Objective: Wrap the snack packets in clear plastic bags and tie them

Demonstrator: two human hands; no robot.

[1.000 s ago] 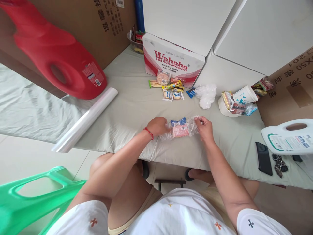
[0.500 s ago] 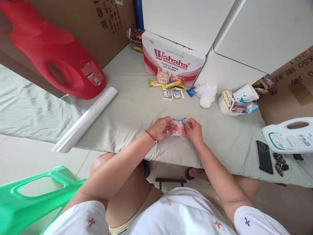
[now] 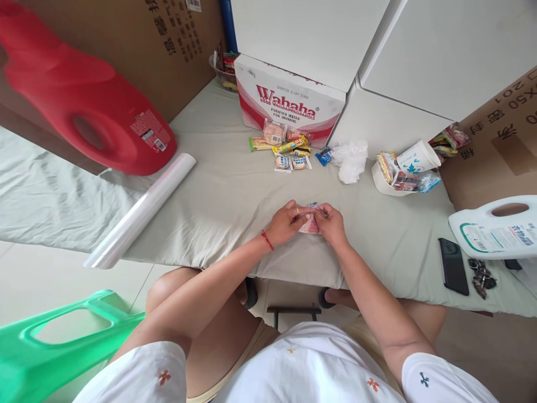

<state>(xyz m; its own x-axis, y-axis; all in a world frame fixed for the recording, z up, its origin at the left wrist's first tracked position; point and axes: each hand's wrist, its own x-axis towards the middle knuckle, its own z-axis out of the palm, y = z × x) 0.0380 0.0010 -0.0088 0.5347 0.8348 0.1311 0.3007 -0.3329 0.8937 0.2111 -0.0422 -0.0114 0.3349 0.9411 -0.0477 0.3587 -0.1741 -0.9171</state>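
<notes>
Where a second ago I held the ends of this clear-wrapped pink bundle (image 3: 311,226) apart, they now look gathered inward, making it compact; at my twelve o'clock on the cloth (image 3: 235,224), my left hand (image 3: 285,225) and right hand (image 3: 333,225) nearly meet, fingertips pinching its wrap.

- in front of you is a surface (image 3: 226,207) covered in grey-green cloth, creased along the front.
- on its left you have a red jug (image 3: 121,103), and near that a shiny film roll (image 3: 140,212) lying at a slant.
- at the back stands a wahaha box (image 3: 289,101), with snack packs (image 3: 289,146) before it.
- crumpled clear plastic (image 3: 350,159) lies beside them.
- to your right: a filled white tub (image 3: 384,182), white bottle (image 3: 495,235), black phone (image 3: 453,267) and keys (image 3: 481,277).
</notes>
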